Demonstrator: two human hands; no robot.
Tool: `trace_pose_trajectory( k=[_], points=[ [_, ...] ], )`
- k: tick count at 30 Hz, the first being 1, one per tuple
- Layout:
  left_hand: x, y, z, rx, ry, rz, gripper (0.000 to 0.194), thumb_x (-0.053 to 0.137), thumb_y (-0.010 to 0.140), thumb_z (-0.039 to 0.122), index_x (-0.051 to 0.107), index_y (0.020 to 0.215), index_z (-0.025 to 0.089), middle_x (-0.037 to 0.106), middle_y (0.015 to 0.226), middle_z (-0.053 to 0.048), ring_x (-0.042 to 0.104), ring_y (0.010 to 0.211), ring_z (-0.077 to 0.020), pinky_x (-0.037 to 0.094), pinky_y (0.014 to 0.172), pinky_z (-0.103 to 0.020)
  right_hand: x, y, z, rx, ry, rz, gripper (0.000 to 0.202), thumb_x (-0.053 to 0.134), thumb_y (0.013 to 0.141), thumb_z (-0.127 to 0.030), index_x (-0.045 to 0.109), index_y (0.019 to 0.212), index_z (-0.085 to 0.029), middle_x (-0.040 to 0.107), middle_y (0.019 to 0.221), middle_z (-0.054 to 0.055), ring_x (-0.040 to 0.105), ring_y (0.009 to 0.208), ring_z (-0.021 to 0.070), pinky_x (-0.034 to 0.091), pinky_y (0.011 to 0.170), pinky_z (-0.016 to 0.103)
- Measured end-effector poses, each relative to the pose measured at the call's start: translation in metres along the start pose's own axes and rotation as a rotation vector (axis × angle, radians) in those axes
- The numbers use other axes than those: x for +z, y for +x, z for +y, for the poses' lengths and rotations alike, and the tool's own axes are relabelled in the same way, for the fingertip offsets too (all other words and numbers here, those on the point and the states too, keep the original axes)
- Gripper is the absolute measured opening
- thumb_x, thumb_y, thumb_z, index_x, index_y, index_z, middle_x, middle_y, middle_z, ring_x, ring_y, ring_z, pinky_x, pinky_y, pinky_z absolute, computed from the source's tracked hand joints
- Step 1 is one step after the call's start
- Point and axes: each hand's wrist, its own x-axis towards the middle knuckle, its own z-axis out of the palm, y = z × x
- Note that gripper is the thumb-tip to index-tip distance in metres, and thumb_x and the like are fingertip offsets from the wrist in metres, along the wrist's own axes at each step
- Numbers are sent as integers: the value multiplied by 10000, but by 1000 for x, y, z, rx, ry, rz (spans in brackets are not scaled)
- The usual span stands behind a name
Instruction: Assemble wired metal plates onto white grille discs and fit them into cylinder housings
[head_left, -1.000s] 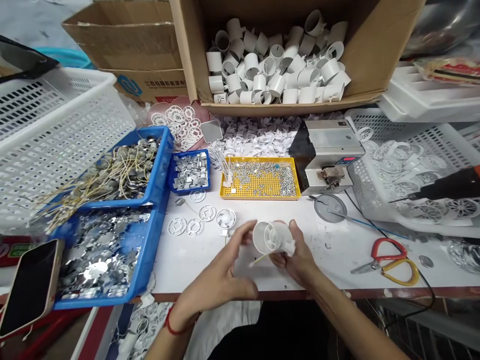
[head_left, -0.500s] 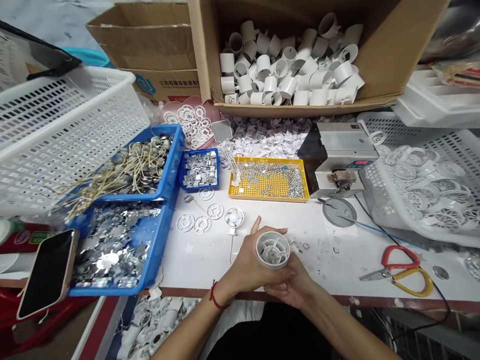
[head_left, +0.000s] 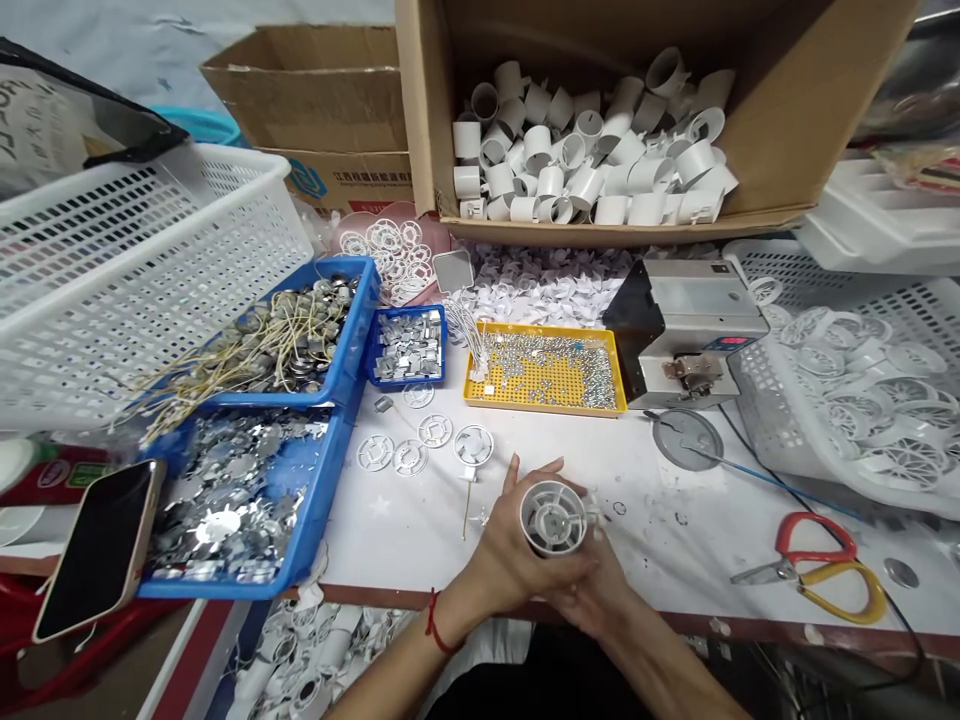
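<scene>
Both hands hold a white round plastic housing [head_left: 553, 518] above the front of the table, its open end facing up. Spokes and a central hub show inside it. My left hand [head_left: 504, 555] is wrapped around the housing's left side, with a red cord on the wrist. Beneath and to the right, my right hand [head_left: 596, 588] grips the same part; its fingers are mostly hidden. On the table to the left lies a small white fan [head_left: 474, 446] with a thin lead, near several flat white rings [head_left: 410, 457].
A yellow tray [head_left: 480, 393] of screws stands behind the hands, beside a metal machine [head_left: 694, 310]. Scissors [head_left: 821, 565] lie at right. Blue trays [head_left: 319, 500] of metal parts are at left. A cardboard box [head_left: 562, 235] of white cylinders stands at the back.
The view has shifted slightly, so most things sit a little lower and further right. Both hands keep hold of the housing, which shows its inside a bit more squarely.
</scene>
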Motion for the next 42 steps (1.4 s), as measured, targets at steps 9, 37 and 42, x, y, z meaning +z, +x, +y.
trace_pose_trajectory(
  k=[9, 37, 42],
  points=[
    [-6, -15, -8, 207, 972, 250, 287, 387, 967, 240, 538, 730, 184, 576, 634, -29, 536, 576, -159, 336, 540, -278, -39, 20, -64, -272, -1095, 319, 486, 379, 834, -698, 413, 669, -242, 471, 495, -13, 424, 450, 165, 289, 469, 282],
    [-22, 25, -54, 340, 1304, 163, 427, 473, 923, 300, 554, 1342, 282, 611, 1317, -122, 533, 1234, -320, 337, 1006, -544, -127, 21, -283, -379, -1692, 1154, 375, 393, 920, -129, 486, 1263, -4, 523, 1232, 295, 481, 1200, 369, 369, 974, 510],
    [-29, 20, -69, 399, 1368, 219, 431, 485, 912, 292, 558, 1335, 313, 635, 1296, -76, 550, 1212, -286, 349, 995, -480, -177, 93, -333, -187, -1843, 1081, 401, 587, 910, -334, 528, 1262, -152, 537, 1301, 122, 538, 1165, 265, 453, 975, 487]
  ],
)
